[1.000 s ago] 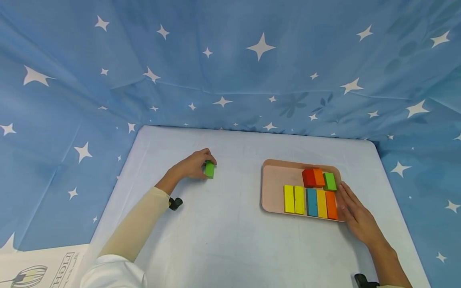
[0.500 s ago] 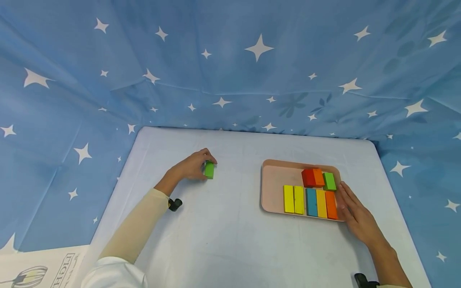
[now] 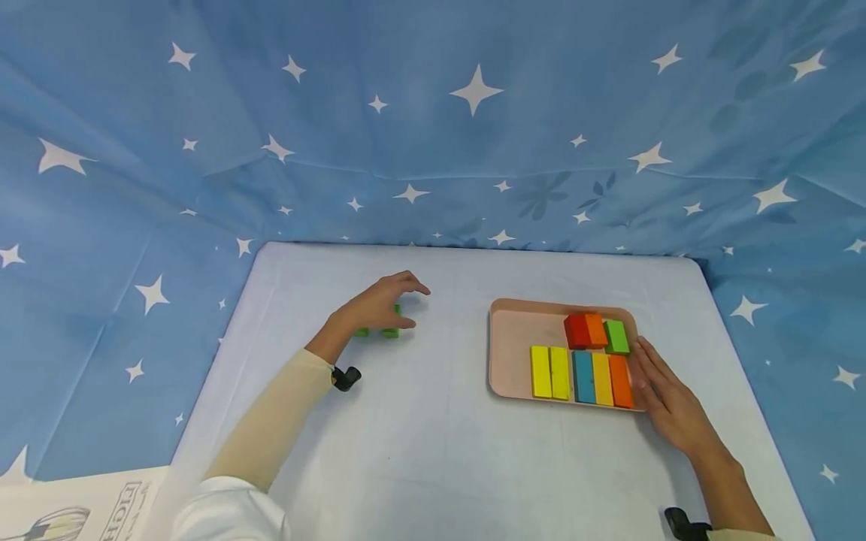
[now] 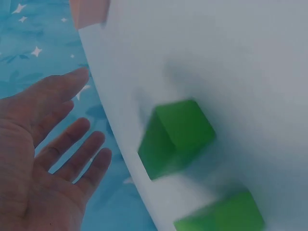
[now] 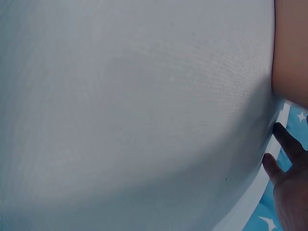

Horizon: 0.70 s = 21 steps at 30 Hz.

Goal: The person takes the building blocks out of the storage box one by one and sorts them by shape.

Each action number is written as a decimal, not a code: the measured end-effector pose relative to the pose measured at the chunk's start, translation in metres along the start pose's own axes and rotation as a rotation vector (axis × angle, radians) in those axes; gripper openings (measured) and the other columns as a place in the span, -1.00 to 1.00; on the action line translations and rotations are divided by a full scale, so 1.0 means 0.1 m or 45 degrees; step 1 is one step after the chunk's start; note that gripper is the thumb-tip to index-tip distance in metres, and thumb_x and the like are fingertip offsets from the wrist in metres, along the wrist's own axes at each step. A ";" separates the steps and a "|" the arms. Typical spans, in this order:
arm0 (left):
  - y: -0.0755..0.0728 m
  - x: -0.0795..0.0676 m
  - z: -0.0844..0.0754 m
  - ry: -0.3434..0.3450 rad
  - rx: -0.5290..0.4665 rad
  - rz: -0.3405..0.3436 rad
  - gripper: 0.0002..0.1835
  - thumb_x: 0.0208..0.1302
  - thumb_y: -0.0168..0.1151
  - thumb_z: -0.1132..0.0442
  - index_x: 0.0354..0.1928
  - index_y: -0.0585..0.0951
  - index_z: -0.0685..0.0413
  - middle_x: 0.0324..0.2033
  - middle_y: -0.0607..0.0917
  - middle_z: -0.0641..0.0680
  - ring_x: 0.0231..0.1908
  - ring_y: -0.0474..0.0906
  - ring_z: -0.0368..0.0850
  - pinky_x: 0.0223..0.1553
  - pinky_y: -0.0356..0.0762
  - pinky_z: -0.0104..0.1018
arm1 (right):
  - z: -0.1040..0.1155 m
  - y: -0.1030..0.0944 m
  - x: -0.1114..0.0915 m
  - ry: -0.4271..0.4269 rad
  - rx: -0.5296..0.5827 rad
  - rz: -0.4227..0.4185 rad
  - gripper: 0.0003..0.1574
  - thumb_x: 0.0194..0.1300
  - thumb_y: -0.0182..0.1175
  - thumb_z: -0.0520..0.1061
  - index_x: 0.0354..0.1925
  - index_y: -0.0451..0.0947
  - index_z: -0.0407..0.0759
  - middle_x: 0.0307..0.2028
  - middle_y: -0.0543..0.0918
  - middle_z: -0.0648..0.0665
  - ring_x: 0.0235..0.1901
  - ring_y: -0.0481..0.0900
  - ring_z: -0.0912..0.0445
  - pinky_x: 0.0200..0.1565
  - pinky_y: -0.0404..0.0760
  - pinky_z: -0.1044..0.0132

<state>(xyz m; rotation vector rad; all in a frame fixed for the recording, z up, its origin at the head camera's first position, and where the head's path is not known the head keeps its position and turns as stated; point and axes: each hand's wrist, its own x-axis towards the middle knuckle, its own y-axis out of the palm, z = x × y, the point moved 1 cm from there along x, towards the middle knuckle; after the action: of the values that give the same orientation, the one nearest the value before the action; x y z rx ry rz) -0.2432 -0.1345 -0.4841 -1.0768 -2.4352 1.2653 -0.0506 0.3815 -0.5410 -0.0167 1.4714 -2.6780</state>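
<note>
My left hand (image 3: pixel 379 306) hovers over the left part of the white table, fingers spread and holding nothing. Below it, partly hidden in the head view, are two green blocks, one (image 3: pixel 390 333) nearer the thumb and another (image 3: pixel 361 332) closer to the wrist. In the left wrist view the first green block (image 4: pixel 183 134) stands apart from the hand, with the second green block (image 4: pixel 226 216) at the bottom edge. My right hand (image 3: pixel 673 413) rests with straight fingers against the right side of a pink tray (image 3: pixel 510 338).
Inside the tray, yellow blocks (image 3: pixel 540 372), a blue block (image 3: pixel 583 377) and an orange block (image 3: pixel 620 381) line the near side. A red block (image 3: pixel 576 331) and a green block (image 3: pixel 616 336) are behind them. A printed sheet (image 3: pixel 74 507) lies at lower left.
My left hand has let go of the green block and moved slightly right and away from it, fingers opening. The second green block has come into sight. My right hand stays at the tray.
</note>
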 end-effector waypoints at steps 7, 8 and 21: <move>0.11 0.33 -0.27 0.106 -0.025 0.047 -0.35 0.24 0.51 0.22 0.37 0.56 0.08 0.28 0.56 0.12 0.27 0.52 0.17 0.26 0.53 0.03 | -0.03 -0.01 -0.01 0.005 0.015 -0.001 -0.19 0.65 -0.07 0.06 0.69 -0.13 0.12 0.70 -0.12 -0.02 0.62 -0.04 -0.30 0.31 0.13 -0.60; 0.13 0.38 -0.32 0.118 -0.032 0.052 -0.36 0.24 0.50 0.22 0.37 0.56 0.07 0.28 0.57 0.13 0.25 0.53 0.18 0.25 0.53 0.03 | -0.04 -0.02 -0.01 0.004 0.017 -0.002 -0.18 0.65 -0.07 0.06 0.69 -0.13 0.12 0.70 -0.12 -0.02 0.62 -0.04 -0.30 0.31 0.13 -0.60; 0.46 0.93 -0.79 0.259 -0.006 0.104 -0.35 0.23 0.53 0.21 0.37 0.57 0.06 0.25 0.60 0.13 0.24 0.54 0.08 0.30 0.51 -0.05 | -0.05 -0.03 0.00 0.005 0.037 -0.010 -0.18 0.63 -0.04 0.04 0.68 -0.10 0.12 0.69 -0.08 -0.02 0.62 -0.01 -0.27 0.30 0.19 -0.58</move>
<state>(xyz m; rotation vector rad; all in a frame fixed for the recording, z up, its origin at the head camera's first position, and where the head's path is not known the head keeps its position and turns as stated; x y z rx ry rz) -0.2490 -0.0042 -0.4848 -1.2522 -2.2656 1.1125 -0.0506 0.3874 -0.5417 -0.0159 1.4365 -2.7067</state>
